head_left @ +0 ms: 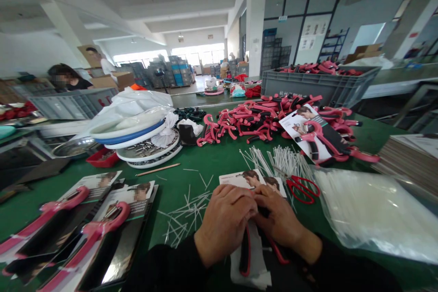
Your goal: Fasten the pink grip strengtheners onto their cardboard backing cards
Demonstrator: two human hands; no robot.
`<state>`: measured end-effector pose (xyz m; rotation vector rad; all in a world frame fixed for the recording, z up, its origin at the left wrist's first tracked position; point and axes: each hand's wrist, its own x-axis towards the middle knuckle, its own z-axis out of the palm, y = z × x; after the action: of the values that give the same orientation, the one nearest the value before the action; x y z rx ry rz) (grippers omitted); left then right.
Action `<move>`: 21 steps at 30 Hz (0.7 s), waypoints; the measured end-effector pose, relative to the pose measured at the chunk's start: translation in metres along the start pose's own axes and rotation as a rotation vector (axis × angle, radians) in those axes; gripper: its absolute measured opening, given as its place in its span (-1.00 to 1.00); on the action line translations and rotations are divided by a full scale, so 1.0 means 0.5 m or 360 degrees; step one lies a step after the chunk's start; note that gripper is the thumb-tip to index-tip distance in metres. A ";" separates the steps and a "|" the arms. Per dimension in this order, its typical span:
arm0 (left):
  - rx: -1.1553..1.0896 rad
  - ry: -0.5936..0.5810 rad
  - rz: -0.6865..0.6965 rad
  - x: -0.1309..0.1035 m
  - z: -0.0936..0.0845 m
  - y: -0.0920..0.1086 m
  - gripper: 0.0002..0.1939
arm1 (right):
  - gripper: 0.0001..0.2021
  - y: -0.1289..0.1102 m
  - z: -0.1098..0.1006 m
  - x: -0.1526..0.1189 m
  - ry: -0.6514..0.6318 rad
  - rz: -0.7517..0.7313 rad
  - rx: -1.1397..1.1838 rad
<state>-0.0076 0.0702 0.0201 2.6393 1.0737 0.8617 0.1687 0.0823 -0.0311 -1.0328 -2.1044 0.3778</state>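
Note:
Close together near the table's front edge, my left hand [226, 214] and my right hand [278, 216] are both closed over a pink and black plier tool [245, 253] on a printed card [239, 179]. The tool's head is hidden under my fingers; its black handles point toward me. Loose white ties [185, 219] lie left of my hands, and a bundle of white ties [290, 160] is beyond them. Red-handled scissors [303, 189] rest by that bundle. Finished-looking carded pliers [102, 228] are stacked at the left.
A pile of pink pliers [253, 118] spans the back, before a grey crate [318, 84]. White round trays [150, 150] stand back left, near a pencil [157, 169]. A clear bag of ties [379, 210] and stacked cards [407, 164] are at right. Two people are far left.

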 end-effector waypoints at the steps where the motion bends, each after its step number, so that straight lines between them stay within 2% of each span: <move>1: 0.0002 -0.0068 -0.0108 -0.008 -0.003 0.001 -0.85 | -0.93 0.000 -0.002 0.001 -0.0014 -0.0027 -0.0030; 2: 0.0017 -0.0149 -0.0236 -0.015 -0.005 0.000 -0.84 | -0.91 0.000 -0.003 0.002 -0.0026 -0.0054 -0.0061; 5: 0.0084 -0.0385 -0.0552 -0.031 -0.004 -0.006 -0.65 | -0.87 -0.006 -0.007 0.002 -0.0053 -0.0123 -0.0174; 9: 0.0050 -0.0429 -0.0790 -0.036 0.008 -0.013 -0.66 | -0.81 -0.028 -0.011 -0.019 -0.0065 -0.0157 -0.0336; 14: -0.0037 -0.0413 -0.0838 -0.038 0.016 -0.015 -0.64 | -0.78 -0.059 -0.024 -0.049 -0.0309 -0.0154 -0.0426; 18: 0.0001 -0.0438 -0.0832 -0.037 0.012 -0.014 -0.62 | -0.82 -0.073 -0.028 -0.045 -0.0501 -0.0101 -0.0497; 21: 0.0097 -0.0421 -0.0789 -0.026 0.016 -0.012 -0.64 | -0.84 -0.079 -0.024 -0.041 -0.0562 -0.0074 -0.0560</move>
<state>-0.0140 0.0660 0.0055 2.2750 1.5891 0.3716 0.1640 0.0407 -0.0117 -1.1800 -2.5728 0.1771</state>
